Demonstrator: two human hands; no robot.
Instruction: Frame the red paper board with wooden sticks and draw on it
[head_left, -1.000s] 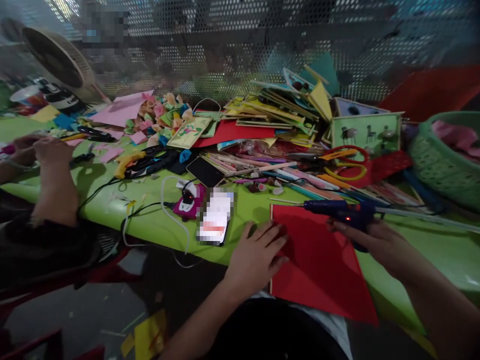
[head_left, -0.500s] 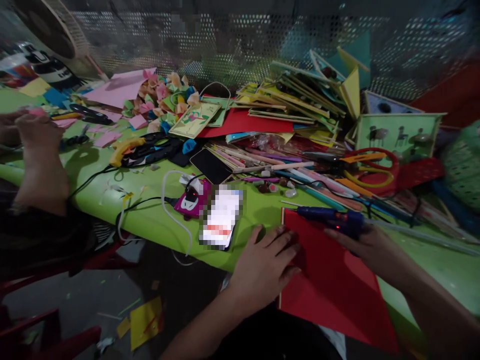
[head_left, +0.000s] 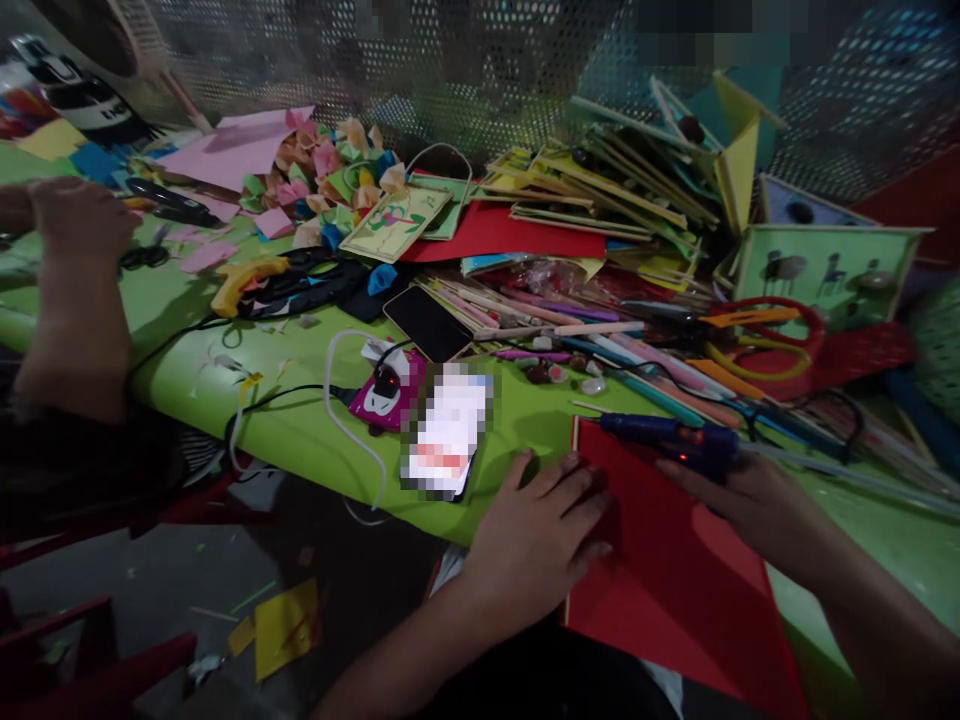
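My left hand (head_left: 536,525) lies on the left edge of a red sheet of card (head_left: 675,580), its fingers stretched out and slightly spread. Along that edge runs a thin pale stick, partly hidden under the hand. In my right hand (head_left: 772,510) is a blue hot glue gun (head_left: 667,437), held low over the upper part of the card with its nozzle pointing left towards the top left corner. A small red light glows on the gun. The card's lower end hangs over the table's front edge.
A lit phone (head_left: 448,430) and a purple power socket (head_left: 386,390) with cables lie to the left. Behind are a dark phone (head_left: 427,323), coloured sticks, scissors (head_left: 780,345) and stacked cards (head_left: 607,190). Another person's hand (head_left: 82,215) is at the far left of the green table (head_left: 187,375).
The camera view has shifted slightly. My left hand keeps its place on the card, and my right hand still holds the glue gun in nearly the same spot.
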